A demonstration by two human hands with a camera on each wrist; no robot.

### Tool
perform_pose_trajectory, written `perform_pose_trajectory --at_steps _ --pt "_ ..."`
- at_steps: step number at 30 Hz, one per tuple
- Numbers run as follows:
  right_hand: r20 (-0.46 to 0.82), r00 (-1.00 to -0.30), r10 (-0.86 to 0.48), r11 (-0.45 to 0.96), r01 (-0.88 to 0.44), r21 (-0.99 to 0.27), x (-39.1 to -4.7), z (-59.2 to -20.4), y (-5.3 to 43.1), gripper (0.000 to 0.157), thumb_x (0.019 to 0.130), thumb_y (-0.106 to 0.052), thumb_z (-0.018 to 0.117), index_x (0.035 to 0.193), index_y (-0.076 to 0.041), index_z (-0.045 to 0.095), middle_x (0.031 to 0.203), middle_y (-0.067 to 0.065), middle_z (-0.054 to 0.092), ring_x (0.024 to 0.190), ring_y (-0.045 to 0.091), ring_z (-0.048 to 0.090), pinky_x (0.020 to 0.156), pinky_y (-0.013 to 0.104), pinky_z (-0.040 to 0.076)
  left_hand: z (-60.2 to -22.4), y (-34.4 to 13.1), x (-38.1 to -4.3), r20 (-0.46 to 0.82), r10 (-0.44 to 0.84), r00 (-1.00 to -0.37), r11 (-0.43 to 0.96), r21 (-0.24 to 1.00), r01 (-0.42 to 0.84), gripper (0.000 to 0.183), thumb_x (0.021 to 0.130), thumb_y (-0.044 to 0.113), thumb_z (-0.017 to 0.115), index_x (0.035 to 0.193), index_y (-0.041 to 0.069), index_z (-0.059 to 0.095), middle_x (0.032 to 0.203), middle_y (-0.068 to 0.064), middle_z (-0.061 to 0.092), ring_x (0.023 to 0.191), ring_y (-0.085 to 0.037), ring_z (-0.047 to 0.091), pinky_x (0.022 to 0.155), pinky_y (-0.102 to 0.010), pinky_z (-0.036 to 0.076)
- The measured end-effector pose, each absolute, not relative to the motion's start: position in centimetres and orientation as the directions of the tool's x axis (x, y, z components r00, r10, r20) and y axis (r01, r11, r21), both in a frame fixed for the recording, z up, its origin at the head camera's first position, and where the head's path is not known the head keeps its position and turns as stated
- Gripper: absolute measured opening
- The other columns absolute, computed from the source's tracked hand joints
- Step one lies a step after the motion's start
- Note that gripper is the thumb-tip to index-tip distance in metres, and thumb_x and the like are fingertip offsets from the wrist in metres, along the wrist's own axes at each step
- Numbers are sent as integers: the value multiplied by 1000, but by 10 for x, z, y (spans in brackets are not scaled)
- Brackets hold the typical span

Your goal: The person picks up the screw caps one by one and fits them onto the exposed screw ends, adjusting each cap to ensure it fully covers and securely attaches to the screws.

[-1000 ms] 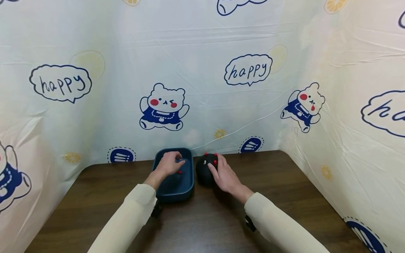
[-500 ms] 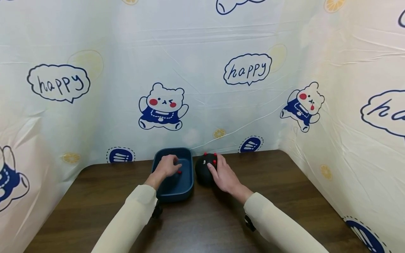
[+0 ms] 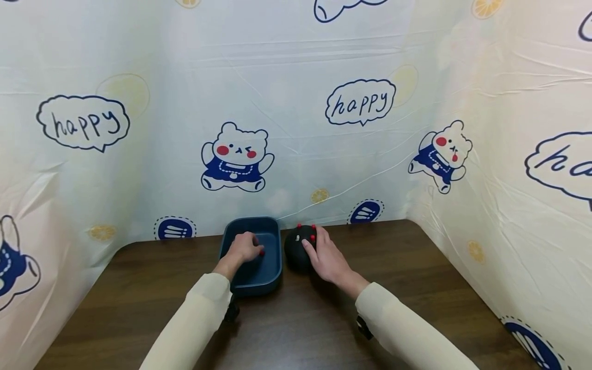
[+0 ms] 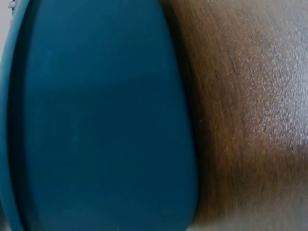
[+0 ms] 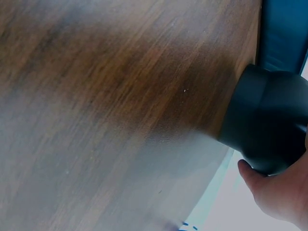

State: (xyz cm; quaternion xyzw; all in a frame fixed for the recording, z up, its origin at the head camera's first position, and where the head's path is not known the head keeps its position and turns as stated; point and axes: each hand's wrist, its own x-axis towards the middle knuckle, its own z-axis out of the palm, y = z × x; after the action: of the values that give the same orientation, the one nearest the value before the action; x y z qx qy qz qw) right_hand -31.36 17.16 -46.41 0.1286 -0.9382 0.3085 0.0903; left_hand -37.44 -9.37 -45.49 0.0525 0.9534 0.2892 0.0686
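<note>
In the head view, my left hand (image 3: 245,247) reaches down into the dark blue tray (image 3: 257,289). Its fingertips meet a small red piece (image 3: 262,252) there; whether they pinch it is hidden by the fingers. Right beside the tray stands a black rounded object (image 3: 296,254) with several small red knobs and a small pale mark on top. My right hand (image 3: 330,257) grips it from the right, thumb on the near side. The right wrist view shows the thumb against the smooth black object (image 5: 264,113). Only the tray's outer wall (image 4: 106,125) fills the left wrist view, without the hand.
Both objects stand near the back edge of a brown wooden table (image 3: 296,329). A pale curtain (image 3: 296,103) printed with bears and lettering hangs behind the table and along its sides. The tray and the black object are close together.
My left hand has lowered inside the tray, bringing its fingertips to the small red piece. My right hand stays on the black object, which has not moved.
</note>
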Motion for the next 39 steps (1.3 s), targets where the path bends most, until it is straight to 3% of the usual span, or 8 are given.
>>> perform_pose_trajectory --at_steps 11,17,24,29,34,39 --pt "241 -954 -181 780 -288 -556 -312 -464 171 78 107 -58 34 161 -4 19 163 18 29 139 33 46 115 51 39 -457 -93 -369 -82 113 -990 816 577 45 25 101 21 64 110 -2 70 100 -15 66 86 -27 61 77 -40 54" --pt "241 -954 -180 778 -288 -559 -311 -463 171 78 107 -58 35 160 -2 20 162 18 30 139 34 47 115 50 38 -460 -92 -371 -90 86 -992 803 596 16 22 101 21 64 96 1 71 84 -11 61 73 -24 58 63 -33 46" --pt "239 -954 -179 784 -285 -552 -312 -463 171 79 107 -59 33 160 -3 20 162 18 30 139 33 47 115 50 38 -461 -90 -371 -91 57 -994 803 595 -9 22 101 21 64 87 5 67 78 -8 57 70 -22 55 61 -32 42" --pt "236 -955 -180 782 -284 -555 -312 -463 171 79 107 -60 33 160 -4 19 163 18 29 140 33 46 115 50 38 -464 -89 -371 -99 35 -994 801 598 -32 30 102 21 63 75 8 60 66 -4 48 60 -19 48 57 -31 39" --pt "245 -953 -176 794 -285 -536 -312 -465 170 79 107 -60 31 160 -3 19 163 18 29 141 32 45 115 49 39 -466 -87 -371 -90 21 -996 807 590 -36 45 101 21 63 59 15 49 54 2 35 48 -14 33 51 -29 31" --pt "250 -953 -170 799 -282 -530 -312 -465 170 78 107 -59 31 160 -3 19 162 18 29 141 33 45 115 49 39 -466 -86 -372 -82 15 -997 806 591 -36 52 101 20 63 53 16 44 51 3 30 45 -13 27 48 -28 28"
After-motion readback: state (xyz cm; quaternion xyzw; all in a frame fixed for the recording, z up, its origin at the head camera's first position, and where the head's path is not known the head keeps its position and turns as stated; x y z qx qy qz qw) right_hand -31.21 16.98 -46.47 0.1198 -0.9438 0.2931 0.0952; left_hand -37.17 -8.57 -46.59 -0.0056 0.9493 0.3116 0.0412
